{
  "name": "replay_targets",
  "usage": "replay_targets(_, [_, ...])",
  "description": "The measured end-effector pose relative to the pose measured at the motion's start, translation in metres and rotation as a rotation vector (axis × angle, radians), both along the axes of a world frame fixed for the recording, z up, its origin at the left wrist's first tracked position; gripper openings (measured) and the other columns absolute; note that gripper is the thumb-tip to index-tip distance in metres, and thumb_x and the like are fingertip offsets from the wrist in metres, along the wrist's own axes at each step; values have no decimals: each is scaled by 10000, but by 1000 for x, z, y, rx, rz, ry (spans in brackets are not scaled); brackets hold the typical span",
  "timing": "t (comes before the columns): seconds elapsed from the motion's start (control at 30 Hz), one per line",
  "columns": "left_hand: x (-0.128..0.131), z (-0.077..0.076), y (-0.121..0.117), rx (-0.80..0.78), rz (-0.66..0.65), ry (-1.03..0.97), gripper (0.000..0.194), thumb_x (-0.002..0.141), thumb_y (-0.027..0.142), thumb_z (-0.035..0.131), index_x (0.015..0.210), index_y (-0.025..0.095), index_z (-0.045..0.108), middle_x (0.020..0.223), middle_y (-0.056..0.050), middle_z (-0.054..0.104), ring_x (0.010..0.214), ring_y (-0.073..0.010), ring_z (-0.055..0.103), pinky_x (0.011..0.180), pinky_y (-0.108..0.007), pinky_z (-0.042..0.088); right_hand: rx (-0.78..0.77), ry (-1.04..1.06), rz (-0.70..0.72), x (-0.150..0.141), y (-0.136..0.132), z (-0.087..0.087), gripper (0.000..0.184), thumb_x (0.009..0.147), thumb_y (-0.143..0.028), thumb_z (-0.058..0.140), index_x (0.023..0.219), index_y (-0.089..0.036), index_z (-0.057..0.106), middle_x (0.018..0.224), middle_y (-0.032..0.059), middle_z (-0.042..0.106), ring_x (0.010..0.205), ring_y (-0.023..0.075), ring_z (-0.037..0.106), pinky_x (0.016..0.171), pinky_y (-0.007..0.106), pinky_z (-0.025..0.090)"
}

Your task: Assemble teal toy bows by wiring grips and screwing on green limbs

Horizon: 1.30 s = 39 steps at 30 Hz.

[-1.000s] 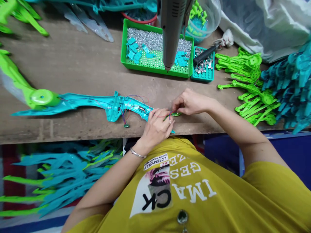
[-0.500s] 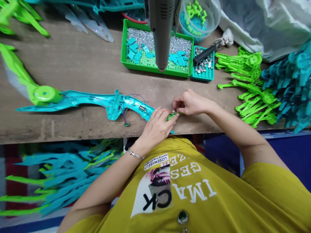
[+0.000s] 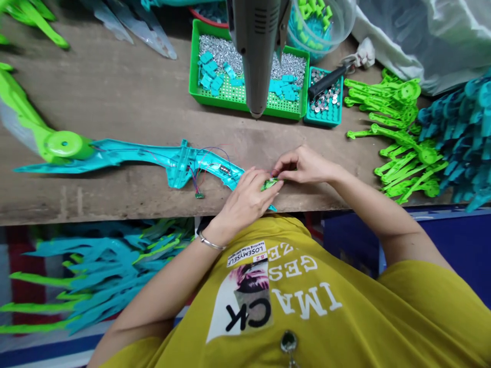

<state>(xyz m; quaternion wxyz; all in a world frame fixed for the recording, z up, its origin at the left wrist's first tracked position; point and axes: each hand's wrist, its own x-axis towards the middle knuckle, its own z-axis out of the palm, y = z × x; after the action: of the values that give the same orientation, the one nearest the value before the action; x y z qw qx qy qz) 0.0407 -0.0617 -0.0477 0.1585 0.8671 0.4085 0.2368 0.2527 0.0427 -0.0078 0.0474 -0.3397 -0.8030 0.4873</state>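
So far, partway through by the look of it: teal plastic toy blade (image 3: 134, 155) lying flat on the wooden tabletop (image 3: 95, 97), just in front of the green tray (image 3: 194, 61), with a lime hub (image 3: 65, 145) at the far end and an open channel near the middle. Red and blue wires (image 3: 215, 153) already run along that channel, with a small metal part (image 3: 224, 171) among them. Tiny green circuit board (image 3: 199, 195) loose on a wire end, beside the blade. Open items, as judged from the layout: no cover over the channel, wire ends not fixed down. Right hand (image 3: 305, 164) with fingers (image 3: 282, 171) closed in a tight pinch on a small green piece (image 3: 270, 184). Left hand (image 3: 245, 202) palm-down over the blade's narrow end, fingers (image 3: 259, 177) curled toward that same piece, grip unclear. Hanging over the green tray, a grey electric screwdriver (image 3: 255, 66). Inside the tray, loose screws (image 3: 218, 51) and teal clips (image 3: 207, 76). Just right of the tray, a teal tray of screws (image 3: 326, 118) and lime plastic parts (image 3: 391, 94).
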Motion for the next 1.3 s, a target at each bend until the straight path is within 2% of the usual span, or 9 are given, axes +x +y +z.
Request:
replay_targets(0.07, [-2, -1, 0, -21, -2, -47, 257, 1000, 213, 547, 1195, 218, 715, 1249, -138, 669, 1235, -275, 602, 1137, -552, 482, -63, 19, -49, 0, -1, -3, 148, 808, -191, 684, 917, -147, 775, 878, 48, 811, 789, 160, 733, 761, 270, 529])
replay_targets(0.17, [-2, -1, 0, -60, 11, -85, 212, 993, 206, 551, 1129, 211, 714, 1266, -124, 681, 1276, -267, 599, 1177, -558, 453, -202, 96, -118, 1, 0, -8, 201, 779, -204, 727, 968, -135, 732, 875, 57, 805, 772, 161, 737, 716, 263, 553])
replay_targets(0.23, [-1, 0, 0, -60, 23, -75, 179, 997, 206, 541, 1072, 199, 703, 1242, -113, 693, 1266, -260, 608, 1179, -542, 457, -237, 110, -132, 1, 1, -9, 225, 760, -192, 742, 975, -134, 713, 861, 58, 800, 761, 162, 740, 696, 259, 559])
replay_targets(0.43, [1, 0, 0, -62, 42, -78, 124, 981, 193, 555, 987, 181, 678, 1229, -139, 693, 1248, -270, 613, 1162, -542, 473, -127, 15, -100, -3, 0, 2, 108, 760, -135, 696, 868, -137, 706, 826, 62, 794, 758, 168, 741, 688, 253, 540])
replay_targets(0.57, [1, -1, 1, -79, 51, -80, 122, 979, 199, 556, 984, 182, 676, 1228, -145, 689, 1228, -276, 620, 1138, -555, 489, -64, -7, -45, -4, 2, 10, 82, 752, -118, 671, 821, -145, 707, 762, 28, 774, 706, 145, 710, 678, 244, 499])
replay_targets(0.77, [2, 0, 0, -42, 45, -76, 120, 987, 199, 552, 970, 175, 668, 1183, -137, 704, 1194, -269, 632, 1126, -538, 500, 38, -135, 17, -9, 0, 18, 153, 756, -69, 632, 817, -167, 732, 722, -12, 750, 687, 126, 672, 711, 255, 442])
replay_targets(0.97, [2, -2, 1, 34, 38, -48, 128, 995, 208, 550, 931, 161, 650, 1140, -146, 710, 1146, -269, 640, 1095, -498, 525, 109, -236, 63, -14, 2, 20, 179, 757, -52, 650, 831, -170, 762, 750, -1, 766, 701, 138, 665, 718, 270, 436])
replay_targets(1.17, [3, -2, 1, 5, 42, -46, 117, 991, 202, 549, 955, 166, 654, 1132, -139, 713, 1149, -264, 641, 1117, -510, 507, 96, -262, 111, -17, 9, 22, 155, 740, -62, 685, 803, -176, 769, 728, -4, 763, 688, 141, 666, 706, 271, 453])
replay_targets(1.3, [2, -1, 0, 24, 47, -27, 113, 992, 185, 539, 958, 165, 644, 1139, -130, 716, 1155, -257, 644, 1133, -501, 497, 44, -261, 88, -17, 9, 22, 137, 738, -69, 683, 793, -161, 769, 708, -10, 749, 682, 127, 667, 675, 250, 432])
